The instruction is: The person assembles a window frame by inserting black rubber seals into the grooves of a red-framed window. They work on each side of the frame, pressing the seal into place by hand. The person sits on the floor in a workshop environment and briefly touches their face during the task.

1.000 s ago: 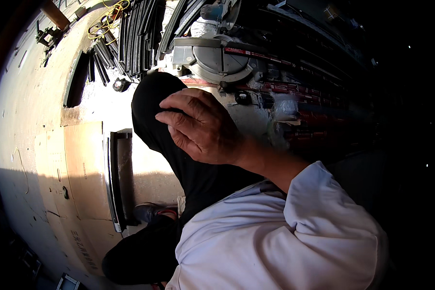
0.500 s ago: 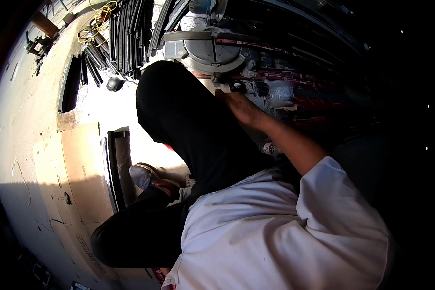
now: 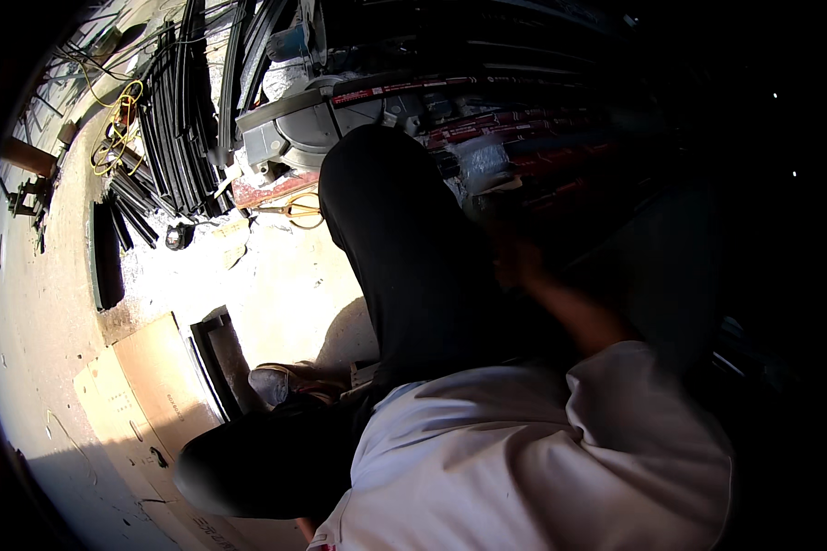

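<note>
My right hand (image 3: 516, 262) hangs in deep shade beside my right thigh, its fingers dark and smeared; whether it holds anything does not show. A sliver of skin (image 3: 305, 528), apparently my left hand or wrist, shows at the lower edge below my left knee, the rest hidden by my shirt. Beyond my right knee lies a pair of scissors with orange handles (image 3: 305, 211), near a grey saw base (image 3: 289, 133). A small black, round-cornered thing like a tape measure (image 3: 176, 237) lies farther left on the sunlit floor.
Long black profiles (image 3: 179, 129) lie in a pile at the far left beside a yellow cord (image 3: 119, 129). Cardboard (image 3: 161, 367) covers floor at left, next to a black frame piece (image 3: 207, 367). Red-wrapped lengths (image 3: 560, 161) and a clear plastic bundle (image 3: 482, 161) lie right, in shade.
My right hand has drawn back from beside the knee toward my right hip, into shade. The view has turned, and the scissors now show beyond my knee.
</note>
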Available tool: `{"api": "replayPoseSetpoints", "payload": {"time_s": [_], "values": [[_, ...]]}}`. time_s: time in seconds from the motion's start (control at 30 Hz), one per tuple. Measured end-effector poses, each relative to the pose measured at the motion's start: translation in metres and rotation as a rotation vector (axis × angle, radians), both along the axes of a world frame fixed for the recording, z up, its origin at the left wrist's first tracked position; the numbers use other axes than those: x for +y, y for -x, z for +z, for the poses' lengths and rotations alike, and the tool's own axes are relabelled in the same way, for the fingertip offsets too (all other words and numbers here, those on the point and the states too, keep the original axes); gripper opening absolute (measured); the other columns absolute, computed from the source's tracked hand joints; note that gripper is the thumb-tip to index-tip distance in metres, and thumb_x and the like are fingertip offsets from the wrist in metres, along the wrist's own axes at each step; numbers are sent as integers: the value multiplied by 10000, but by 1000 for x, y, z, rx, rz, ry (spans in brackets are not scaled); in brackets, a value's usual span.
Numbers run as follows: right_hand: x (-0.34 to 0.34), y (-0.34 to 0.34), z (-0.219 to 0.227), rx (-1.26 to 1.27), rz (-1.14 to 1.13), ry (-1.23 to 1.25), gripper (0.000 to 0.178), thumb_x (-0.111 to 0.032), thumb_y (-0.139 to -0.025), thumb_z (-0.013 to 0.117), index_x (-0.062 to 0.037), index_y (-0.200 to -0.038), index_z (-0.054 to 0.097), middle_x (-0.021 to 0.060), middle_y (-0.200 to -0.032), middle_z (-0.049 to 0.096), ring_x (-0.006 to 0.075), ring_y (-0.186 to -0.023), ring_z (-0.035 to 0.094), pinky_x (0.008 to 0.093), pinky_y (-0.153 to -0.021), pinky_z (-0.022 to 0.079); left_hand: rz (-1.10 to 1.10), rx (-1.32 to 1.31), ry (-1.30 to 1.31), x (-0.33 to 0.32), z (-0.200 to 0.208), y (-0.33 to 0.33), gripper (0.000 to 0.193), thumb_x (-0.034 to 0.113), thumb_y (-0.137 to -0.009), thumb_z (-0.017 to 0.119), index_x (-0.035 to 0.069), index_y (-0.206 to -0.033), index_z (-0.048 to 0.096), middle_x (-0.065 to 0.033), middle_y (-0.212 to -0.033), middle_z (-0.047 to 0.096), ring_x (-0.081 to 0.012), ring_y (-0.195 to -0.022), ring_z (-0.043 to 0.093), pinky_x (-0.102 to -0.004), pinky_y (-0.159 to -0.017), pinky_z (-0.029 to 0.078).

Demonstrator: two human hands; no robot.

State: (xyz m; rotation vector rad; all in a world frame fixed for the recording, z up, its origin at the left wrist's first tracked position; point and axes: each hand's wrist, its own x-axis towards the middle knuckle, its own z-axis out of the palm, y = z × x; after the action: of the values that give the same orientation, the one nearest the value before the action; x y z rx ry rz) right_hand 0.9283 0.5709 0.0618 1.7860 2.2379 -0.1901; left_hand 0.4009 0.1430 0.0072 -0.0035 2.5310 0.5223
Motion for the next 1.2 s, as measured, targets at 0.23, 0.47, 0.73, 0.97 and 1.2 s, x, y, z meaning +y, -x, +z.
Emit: {"api": "replayPoseSetpoints", "payload": {"time_s": [0.23, 0.47, 0.73, 0.97, 1.2], "values": [[-43, -71, -120, 10, -69, 108, 483, -473, -1073, 546, -90, -1304, 728, 164, -1182, 773, 348, -1043, 757, 522, -905, 601, -171, 30, 26, 104, 16, 20, 399, 235, -1121, 559, -34, -1409, 619, -189, -1262, 725, -328, -1152, 710, -419, -977, 577], [-20, -101, -170, 140, -49, 262, 453, -453, -1126, 484, -126, -1321, 728, 140, -1248, 752, 309, -1120, 723, 501, -1002, 562, -238, 111, 108, 182, 63, 45, 403, 239, -1125, 559, -40, -1408, 624, -186, -1255, 729, -319, -1144, 714, -414, -972, 580], [59, -48, -113, 678, -439, 160, 485, -463, -1128, 464, -132, -1401, 692, 159, -1366, 697, 336, -1231, 675, 532, -1074, 509, -290, 313, 155, 245, 209, 118, 409, 243, -1129, 560, -48, -1408, 630, -183, -1247, 735, -309, -1135, 719, -408, -967, 583], [108, -34, -97, 344, -22, 240, 442, -450, -1097, 492, -117, -1265, 730, 196, -1252, 746, 381, -1129, 729, 547, -1019, 540, -625, 331, -164, 332, 270, 146, 414, 246, -1133, 560, -54, -1407, 635, -180, -1239, 739, -300, -1127, 723, -402, -963, 586], [142, 7, -77, 319, -170, 317, 504, -502, -1087, 459, -99, -1303, 670, 218, -1149, 779, 425, -1053, 755, 604, -939, 560, -1400, 115, -372, 545, 249, -35, 311, 87, -1030, 673, -32, -1317, 677, -153, -1120, 746, -246, -1026, 730, -376, -939, 582]]}}
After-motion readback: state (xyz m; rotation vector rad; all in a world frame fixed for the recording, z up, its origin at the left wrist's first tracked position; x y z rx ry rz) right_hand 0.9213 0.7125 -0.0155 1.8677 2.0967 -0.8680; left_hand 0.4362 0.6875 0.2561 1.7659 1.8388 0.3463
